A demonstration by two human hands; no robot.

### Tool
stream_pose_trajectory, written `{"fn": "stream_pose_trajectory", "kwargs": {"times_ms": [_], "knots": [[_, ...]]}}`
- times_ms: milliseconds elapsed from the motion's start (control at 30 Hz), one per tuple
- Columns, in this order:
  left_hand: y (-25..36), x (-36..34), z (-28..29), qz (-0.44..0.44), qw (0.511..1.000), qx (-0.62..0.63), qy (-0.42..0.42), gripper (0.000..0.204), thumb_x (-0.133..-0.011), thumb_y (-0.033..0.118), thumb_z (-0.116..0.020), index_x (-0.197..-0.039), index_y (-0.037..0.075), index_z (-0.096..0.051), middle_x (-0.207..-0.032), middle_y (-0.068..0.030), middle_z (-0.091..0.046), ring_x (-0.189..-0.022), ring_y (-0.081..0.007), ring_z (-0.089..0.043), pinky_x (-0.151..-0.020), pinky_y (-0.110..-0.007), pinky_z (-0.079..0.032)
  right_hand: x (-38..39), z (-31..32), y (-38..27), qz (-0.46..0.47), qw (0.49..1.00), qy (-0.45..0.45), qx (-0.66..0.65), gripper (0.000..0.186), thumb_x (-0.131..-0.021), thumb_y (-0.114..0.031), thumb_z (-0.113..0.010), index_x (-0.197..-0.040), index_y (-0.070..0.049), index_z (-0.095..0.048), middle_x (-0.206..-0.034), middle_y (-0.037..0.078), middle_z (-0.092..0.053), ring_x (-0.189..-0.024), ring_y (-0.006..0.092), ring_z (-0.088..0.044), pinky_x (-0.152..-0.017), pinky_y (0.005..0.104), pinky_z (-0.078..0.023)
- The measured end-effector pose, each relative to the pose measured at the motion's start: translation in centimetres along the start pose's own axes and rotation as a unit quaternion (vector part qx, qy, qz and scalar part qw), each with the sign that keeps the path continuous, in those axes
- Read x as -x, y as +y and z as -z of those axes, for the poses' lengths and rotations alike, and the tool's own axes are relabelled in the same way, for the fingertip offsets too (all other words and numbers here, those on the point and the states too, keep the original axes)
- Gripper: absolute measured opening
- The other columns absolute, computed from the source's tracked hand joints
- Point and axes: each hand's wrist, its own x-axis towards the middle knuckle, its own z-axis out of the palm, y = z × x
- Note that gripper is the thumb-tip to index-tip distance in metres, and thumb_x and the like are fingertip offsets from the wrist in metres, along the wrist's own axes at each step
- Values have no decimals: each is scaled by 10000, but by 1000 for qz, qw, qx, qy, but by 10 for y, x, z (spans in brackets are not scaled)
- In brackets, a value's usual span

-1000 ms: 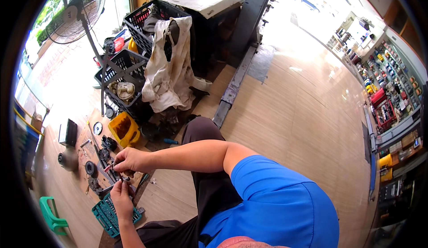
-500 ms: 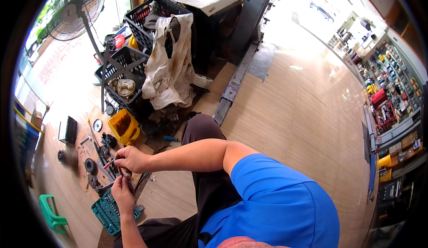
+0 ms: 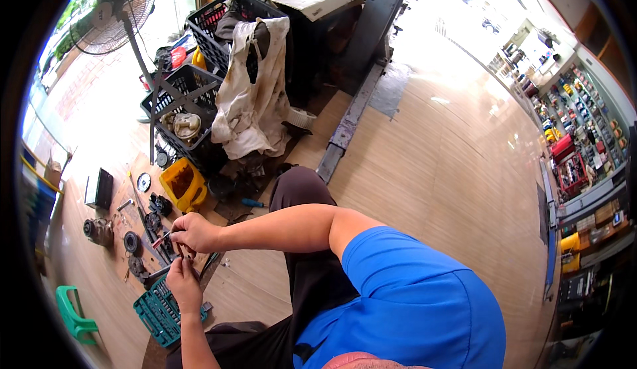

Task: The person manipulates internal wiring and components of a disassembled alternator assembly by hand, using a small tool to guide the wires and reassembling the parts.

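Both your hands are pinched on a small tool/part low left, over the floor mat.

Biggest first: black crates (image 3: 179,113) w/ a dirty cloth (image 3: 255,90) draped over, fan (image 3: 113,10) top left. Then yellow jug (image 3: 182,184), green socket case (image 3: 158,312) just below your hands, green stool (image 3: 74,312) at far left. Your right hand (image 3: 196,231) grips a thin red-handled tool (image 3: 163,239), fingers closed on it; your left hand (image 3: 184,281) is closed on a small part (image 3: 180,253) btwn both hands, too small to ID. Round metal parts (image 3: 131,241) lie near.
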Motion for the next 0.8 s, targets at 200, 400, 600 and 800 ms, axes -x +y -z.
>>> {"fn": "stream_pose_trajectory", "kwargs": {"times_ms": [200,400,600,800], "knots": [[-6,2,6,-7,997,-56,47,200,-962,104,-510,-831,-27,-585,-570,-67,-478,-501,-137,-431,-488,-329,-343,10,-7,-19,-9,999,-34,-40,135,-909,-74,-626,-865,54,-623,-650,81,-615,-468,137,-571,-433,266,-467],[-9,3,2,-30,996,-76,45,189,-955,106,-515,-839,-25,-587,-572,-94,-490,-495,-168,-443,-493,-347,-357,7,-4,-10,-51,997,-14,-56,121,-902,-60,-628,-841,44,-617,-627,75,-604,-431,133,-554,-392,267,-456],[1,0,4,2,999,-38,27,181,-959,107,-524,-850,-12,-605,-577,-34,-492,-493,-106,-435,-475,-291,-348,7,-4,-10,-48,996,-23,-70,119,-929,-68,-591,-877,39,-584,-653,69,-585,-471,127,-566,-400,266,-481],[-8,-2,8,52,995,80,-10,226,-988,151,-521,-832,6,-599,-607,21,-504,-512,-51,-436,-469,-224,-333,5,0,-11,-43,993,-62,-89,108,-923,-63,-600,-894,40,-589,-663,70,-588,-488,125,-569,-427,269,-491]]}}
